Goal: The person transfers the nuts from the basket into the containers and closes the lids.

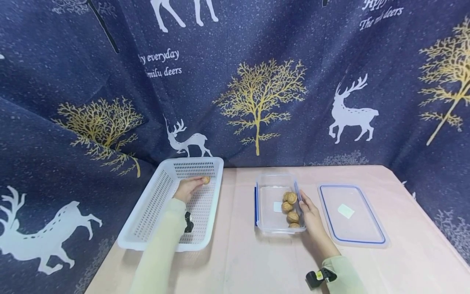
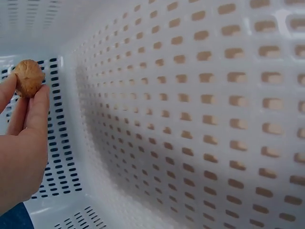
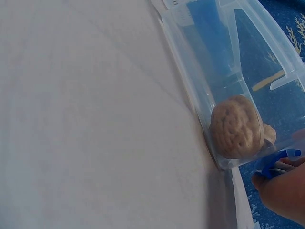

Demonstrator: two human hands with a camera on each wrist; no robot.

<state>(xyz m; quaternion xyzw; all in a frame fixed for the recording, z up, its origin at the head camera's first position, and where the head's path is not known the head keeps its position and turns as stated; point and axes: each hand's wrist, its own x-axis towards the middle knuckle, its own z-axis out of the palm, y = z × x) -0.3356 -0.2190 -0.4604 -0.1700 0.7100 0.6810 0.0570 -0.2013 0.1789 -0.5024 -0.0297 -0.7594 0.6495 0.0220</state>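
Note:
Over the white perforated plastic basket [image 1: 123,241], my left hand [image 1: 186,189] pinches a walnut [image 1: 206,179] between thumb and fingertips. The left wrist view shows the same walnut [image 2: 29,78] held near the far wall of the basket. To the right stands a clear plastic container [image 1: 269,229] with several walnuts [image 1: 287,207] gathered along its right side. My right hand [image 1: 311,214] grips that right wall from outside, thumb near the rim. In the right wrist view its fingers are partly hidden behind a blue latch [image 3: 274,164], close to a walnut [image 3: 237,127] inside.
A clear lid with a blue seal [image 1: 354,234] lies flat to the right of the container. Pink cloth [image 1: 242,261] covers the table, and a dark blue curtain printed with deer and trees [image 1: 293,122] hangs behind its far edge.

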